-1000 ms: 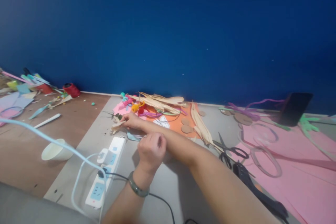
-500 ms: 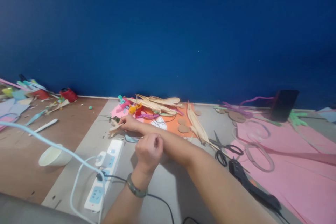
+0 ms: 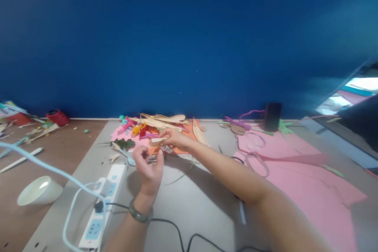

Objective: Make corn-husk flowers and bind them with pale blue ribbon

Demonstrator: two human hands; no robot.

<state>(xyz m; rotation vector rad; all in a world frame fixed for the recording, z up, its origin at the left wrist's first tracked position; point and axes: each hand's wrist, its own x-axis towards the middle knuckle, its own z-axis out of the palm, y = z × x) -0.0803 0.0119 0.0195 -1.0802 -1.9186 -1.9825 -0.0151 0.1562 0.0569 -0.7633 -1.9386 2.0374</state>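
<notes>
My right hand (image 3: 173, 138) pinches a short pale strip of dried husk (image 3: 158, 140) above the orange paper (image 3: 189, 150). Just below and to the left is my left hand (image 3: 149, 167), with a bracelet at its wrist. Its fingers are curled, the thumb stands apart from them, and I see nothing held there. Long dried husk strips (image 3: 162, 120) lie behind the hands, beside a yellow pompom-like piece (image 3: 138, 130). Dark green leaves (image 3: 124, 143) lie left of my hands, near small husk scraps (image 3: 113, 158).
A white power strip (image 3: 96, 224) with plugged cables stands at front left, near a white bowl (image 3: 39, 192). A red thread spool (image 3: 58, 117) lies by the wall. Pink sheets (image 3: 301, 181) cover the right side, with a dark phone (image 3: 272, 117) upright behind them.
My right hand has moved right from the scraps by the leaves, carrying the pale strip. My left hand has uncurled from a fist-like shape. The view has turned right.
</notes>
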